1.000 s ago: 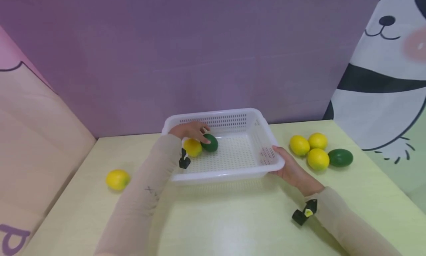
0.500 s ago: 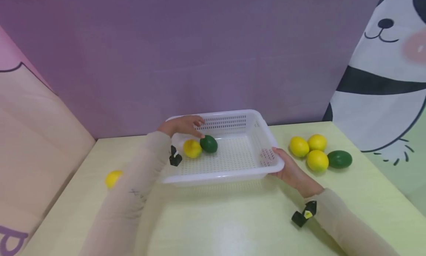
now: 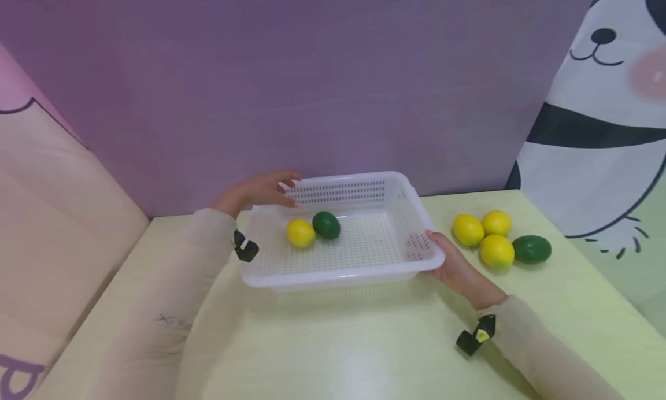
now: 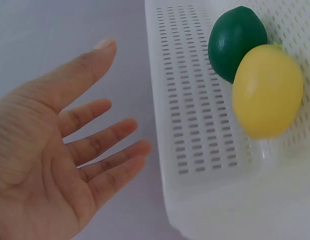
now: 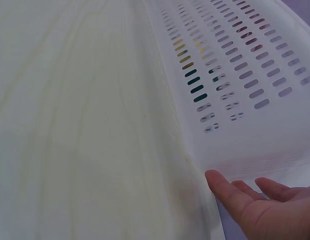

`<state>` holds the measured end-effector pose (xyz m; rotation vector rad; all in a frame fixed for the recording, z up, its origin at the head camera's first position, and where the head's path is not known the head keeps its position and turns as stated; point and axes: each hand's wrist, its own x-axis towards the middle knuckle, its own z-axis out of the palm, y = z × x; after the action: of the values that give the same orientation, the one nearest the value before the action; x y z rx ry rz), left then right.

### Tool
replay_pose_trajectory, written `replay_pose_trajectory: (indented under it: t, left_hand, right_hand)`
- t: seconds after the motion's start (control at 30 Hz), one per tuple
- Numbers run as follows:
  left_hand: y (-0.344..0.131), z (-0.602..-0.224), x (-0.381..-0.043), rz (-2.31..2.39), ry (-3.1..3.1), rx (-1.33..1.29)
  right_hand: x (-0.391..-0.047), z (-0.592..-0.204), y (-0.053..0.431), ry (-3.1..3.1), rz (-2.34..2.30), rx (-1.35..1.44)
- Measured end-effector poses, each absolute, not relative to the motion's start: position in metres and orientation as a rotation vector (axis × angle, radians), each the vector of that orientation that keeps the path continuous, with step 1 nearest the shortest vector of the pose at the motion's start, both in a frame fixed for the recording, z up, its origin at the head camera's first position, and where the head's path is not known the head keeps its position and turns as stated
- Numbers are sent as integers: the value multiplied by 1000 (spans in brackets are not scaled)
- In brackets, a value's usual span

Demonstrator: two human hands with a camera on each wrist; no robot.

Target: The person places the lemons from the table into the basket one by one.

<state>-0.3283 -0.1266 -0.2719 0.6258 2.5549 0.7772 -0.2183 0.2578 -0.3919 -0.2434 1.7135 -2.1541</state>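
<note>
Head view, we're looking forward and down over the whole white basket (image 3: 338,271); left wrist, we're close, peering into it; right wrist, close by its outer wall (image 5: 245,132); head and left wrist share its inside.

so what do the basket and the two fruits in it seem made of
Basket: likely white molded plastic, slightly glossy, judging by its smooth rim and regular slots.
Green fruit: shiny, perhaps plastic, given its bright highlights.
Yellow fruit: satin, possibly plastic or foam; soft sheen.
</note>
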Motion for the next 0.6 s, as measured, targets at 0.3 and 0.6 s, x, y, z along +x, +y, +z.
replay_pose_trajectory:
  t: [0.3, 0.6]
  left_hand:
    - [-160, -269, -318, 759, 2699, 700]
    - [-186, -271, -295, 857, 2725, 773]
  right_hand:
    - [-219, -391, 257, 1712, -2154, -250]
    - [-219, -394, 258, 1704, -2143, -302]
